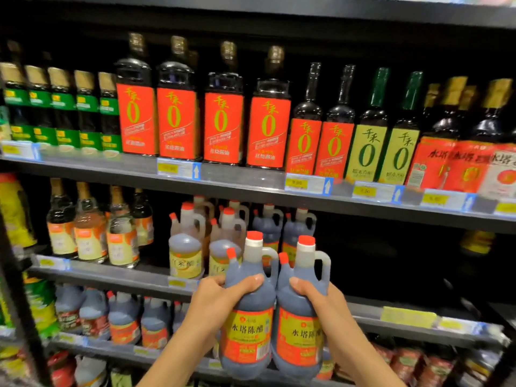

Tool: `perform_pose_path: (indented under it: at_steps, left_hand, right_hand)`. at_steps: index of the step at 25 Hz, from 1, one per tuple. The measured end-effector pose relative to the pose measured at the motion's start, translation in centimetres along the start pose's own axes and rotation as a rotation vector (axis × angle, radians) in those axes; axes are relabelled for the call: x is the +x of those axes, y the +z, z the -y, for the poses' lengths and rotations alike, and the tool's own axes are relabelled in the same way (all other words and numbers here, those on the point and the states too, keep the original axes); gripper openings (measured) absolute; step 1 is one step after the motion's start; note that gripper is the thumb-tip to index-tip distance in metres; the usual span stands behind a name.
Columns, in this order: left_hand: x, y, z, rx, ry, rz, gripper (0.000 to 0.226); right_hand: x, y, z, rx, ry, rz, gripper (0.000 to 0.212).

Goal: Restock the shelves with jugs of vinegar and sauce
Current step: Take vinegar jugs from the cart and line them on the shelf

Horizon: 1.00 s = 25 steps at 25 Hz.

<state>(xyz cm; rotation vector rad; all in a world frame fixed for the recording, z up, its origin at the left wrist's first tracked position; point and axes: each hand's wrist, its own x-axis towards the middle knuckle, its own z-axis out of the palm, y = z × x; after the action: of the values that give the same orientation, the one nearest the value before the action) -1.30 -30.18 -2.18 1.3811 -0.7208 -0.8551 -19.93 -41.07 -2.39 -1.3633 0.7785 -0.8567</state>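
Note:
I hold two dark vinegar jugs with red caps and yellow-red labels side by side in front of the shelves. My left hand (pixel 220 300) grips the left jug (pixel 247 331) round its shoulder. The right jug (pixel 300 336) is gripped the same way by my right hand (pixel 321 300). Both jugs are upright and touch each other. Behind them on the middle shelf (pixel 117 275) stand matching dark jugs (pixel 279 227) and paler jugs (pixel 187 247).
The upper shelf (pixel 245 177) carries tall soy sauce bottles with red and green labels. To the right of the dark jugs the middle shelf has a dark gap (pixel 391 261). More jugs (pixel 125 319) stand on the lower shelf. A black upright post (pixel 19 303) runs down the left.

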Motion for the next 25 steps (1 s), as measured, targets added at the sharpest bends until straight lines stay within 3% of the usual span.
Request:
perform_pose_path:
  at_steps: [5,9,16,19,23,25]
  left_hand:
    - [5.3,3.6,-0.4,0.002,-0.047,-0.024,0.062]
    - [8.9,4.6,-1.0,0.047,-0.078,-0.002,0.076]
    - [12.0,6.1,-2.4,0.05,-0.08,0.016,0.082]
    - [13.0,6.3,-2.8,0.052,-0.063,0.003,0.086]
    - [14.0,6.8,-2.9,0.07,-0.017,-0.076,0.102]
    - [14.4,7.1,-2.7,0.069,0.015,-0.114,0.106]
  right_hand:
    - [5.4,-3.0,0.3,0.003,0.114,-0.014,0.044]
    - [8.3,-4.4,0.8,-0.002,0.149,0.021,0.041]
    - [10.4,-5.0,1.6,-0.031,0.124,-0.02,0.04]
    - [11.3,-5.1,1.9,-0.061,0.124,-0.04,0.05]
    - [12.4,-5.1,1.6,-0.097,0.11,-0.127,0.093]
    - [12.9,-5.0,1.5,-0.121,0.081,-0.171,0.098]
